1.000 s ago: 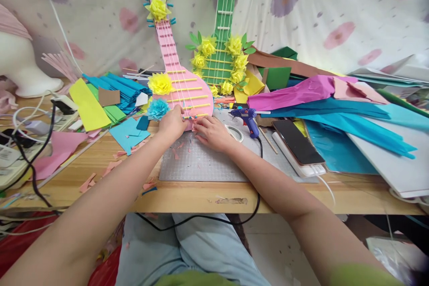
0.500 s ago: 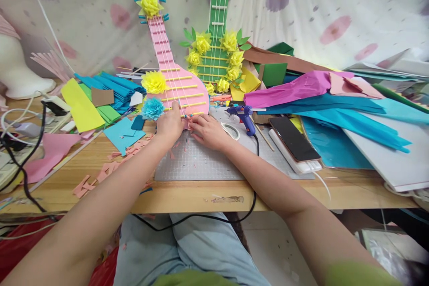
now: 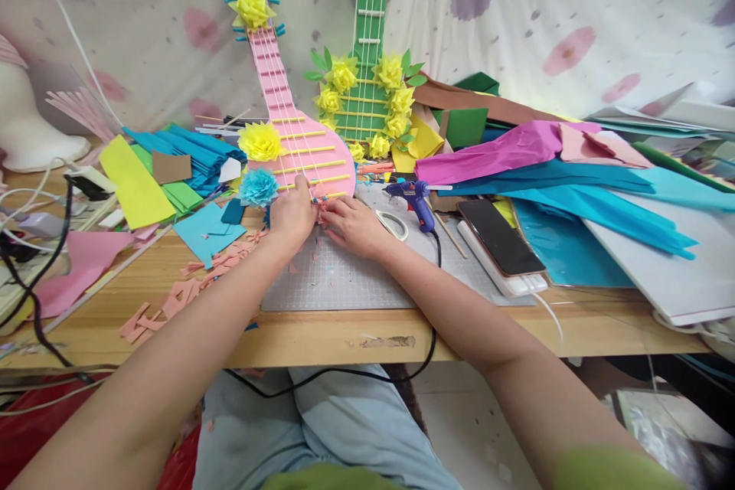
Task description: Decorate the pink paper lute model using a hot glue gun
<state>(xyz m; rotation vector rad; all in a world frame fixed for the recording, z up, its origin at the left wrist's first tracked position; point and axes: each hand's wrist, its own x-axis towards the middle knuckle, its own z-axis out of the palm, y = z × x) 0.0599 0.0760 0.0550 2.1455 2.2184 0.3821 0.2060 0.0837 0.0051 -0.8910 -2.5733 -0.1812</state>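
Observation:
A pink paper pipa (image 3: 310, 145) leans upright, with white strings, yellow sticks across its front, yellow paper flowers and a blue paper flower (image 3: 258, 187). My left hand (image 3: 290, 218) is closed on its lower edge, thumb against the front. Beside it, my right hand (image 3: 354, 227) has its fingers bent and pressed together at the bottom edge. Salmon paper bits (image 3: 321, 191) show by the fingertips, but what the right fingers pinch is hidden. Behind on the right stands a green paper pipa (image 3: 367, 103) trimmed with yellow flowers and green leaves.
A blue glue gun (image 3: 422, 207) and a tape roll (image 3: 393, 225) lie on the grey cutting mat (image 3: 344, 287). A phone (image 3: 501, 237) rests on a white power strip (image 3: 488, 260). Coloured paper (image 3: 602, 203) is piled at right; salmon scraps (image 3: 172, 302) lie at left.
The whole view has shifted slightly, so things sit a little further left. Both hands stay at the pink pipa's bottom edge; the right fingers have moved only slightly.

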